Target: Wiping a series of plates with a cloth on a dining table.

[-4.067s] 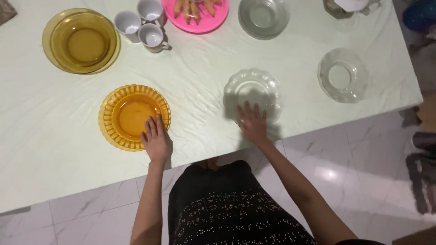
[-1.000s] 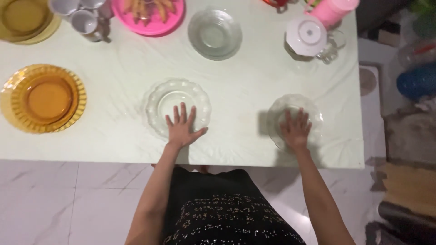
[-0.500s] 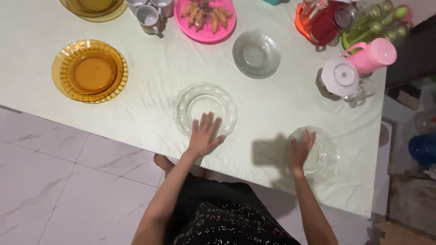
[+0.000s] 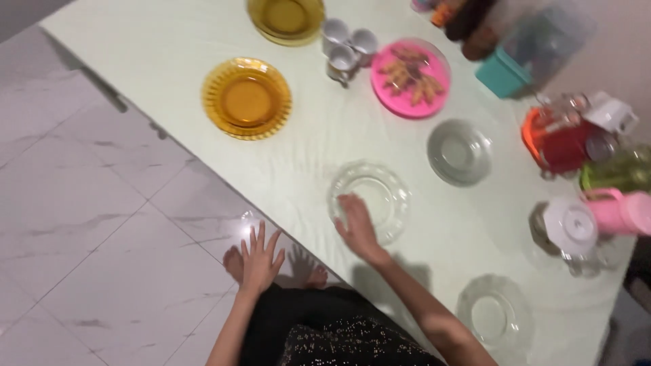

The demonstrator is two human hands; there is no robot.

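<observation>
The left hand is seen off the table edge, over the tiled floor, fingers spread wide and nothing gripped. Just beyond, the right hand is laid on the near rim of a clear scalloped glass plate; the hand is blurred, fingers flat and loose, not closed round the rim. That plate is placed near the front edge of the white table. A second clear scalloped plate is set further right along that edge, well apart from both hands. Farther back, a clear glass bowl and an amber ribbed plate are found. At the far side, a pink plate of snacks and white cups are grouped.
</observation>
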